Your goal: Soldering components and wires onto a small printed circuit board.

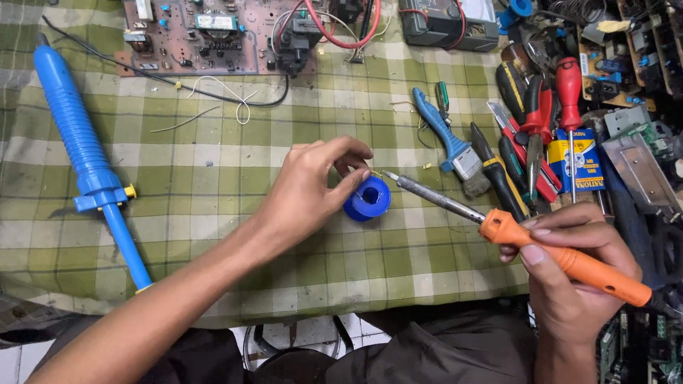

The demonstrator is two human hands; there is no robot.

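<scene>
- The left hand (313, 188) rests on the blue solder spool (368, 198), in the middle of the green checked cloth (213, 185) on the desk; its fingers are curled around the top of the spool and pinch the thin wire end.
- The right hand (569, 263) is closed around the orange handle of the soldering iron (512, 231), and the metal tip points at the spool, almost touching the wire end.
- The step in hand seems to be putting solder on the tip.
- The next move, I think, needs a steady left hand, with fingers away from the hot tip.
- The blue suction pump (89, 160) lies far left of the spool; the circuit board (206, 35) is above it.
</scene>
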